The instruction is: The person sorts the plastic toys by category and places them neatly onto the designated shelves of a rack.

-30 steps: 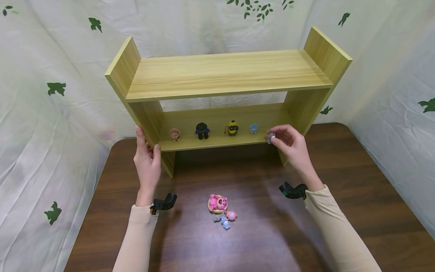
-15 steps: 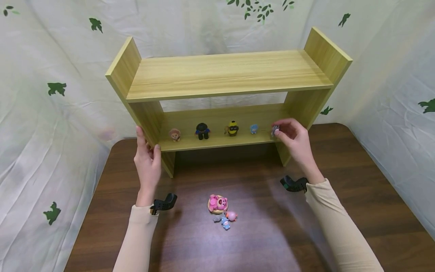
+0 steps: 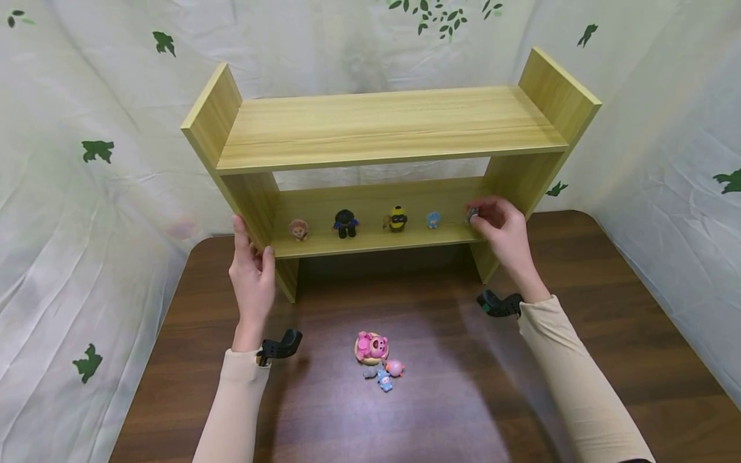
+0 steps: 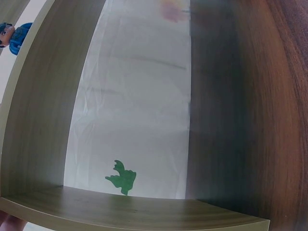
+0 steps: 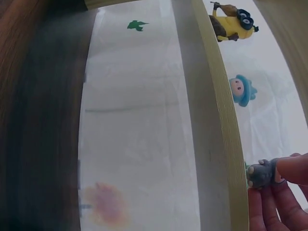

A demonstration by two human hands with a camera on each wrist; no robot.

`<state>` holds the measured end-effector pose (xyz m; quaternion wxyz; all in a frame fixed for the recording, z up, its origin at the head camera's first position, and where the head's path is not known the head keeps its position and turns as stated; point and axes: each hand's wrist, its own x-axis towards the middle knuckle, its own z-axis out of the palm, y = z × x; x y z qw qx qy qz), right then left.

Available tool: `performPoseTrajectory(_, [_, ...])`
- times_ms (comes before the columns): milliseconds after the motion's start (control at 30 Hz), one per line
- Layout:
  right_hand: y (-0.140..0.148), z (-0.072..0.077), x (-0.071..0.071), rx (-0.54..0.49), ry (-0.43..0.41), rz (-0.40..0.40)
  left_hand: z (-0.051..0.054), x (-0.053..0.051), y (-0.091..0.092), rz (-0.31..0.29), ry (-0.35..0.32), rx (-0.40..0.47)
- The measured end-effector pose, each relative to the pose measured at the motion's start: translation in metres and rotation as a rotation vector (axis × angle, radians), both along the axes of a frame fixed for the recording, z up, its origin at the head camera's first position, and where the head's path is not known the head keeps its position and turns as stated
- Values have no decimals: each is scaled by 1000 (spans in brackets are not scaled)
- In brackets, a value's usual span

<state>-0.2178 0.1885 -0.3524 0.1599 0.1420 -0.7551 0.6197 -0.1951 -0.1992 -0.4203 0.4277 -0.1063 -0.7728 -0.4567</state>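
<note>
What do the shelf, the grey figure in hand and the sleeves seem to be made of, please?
Shelf: apparently wood or wood-look board, satin, from its streaked grain.
Grey figure: probably moulded plastic or vinyl, fairly smooth, from its rounded, even surface.
Sleeves: soft matte fabric, from their creases; fibre unclear.

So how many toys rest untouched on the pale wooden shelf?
4, from left: tan figure, black-and-blue figure, yellow goggled figure, blue hatted figure; the right hand may hide more.
</note>
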Motion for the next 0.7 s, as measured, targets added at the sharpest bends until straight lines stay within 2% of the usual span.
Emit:
performPoseTrajectory(300, [1,2,-4,57,-34,-30,-1,0,0,-6,-6,3])
performPoseTrajectory(533, [10,-22,-23,120,-35,-73,0,0,0,-10,-6,6])
performPoseTrajectory(700, [10,-24,-23,143,-22,-77,0,0,0,-12,-7,10])
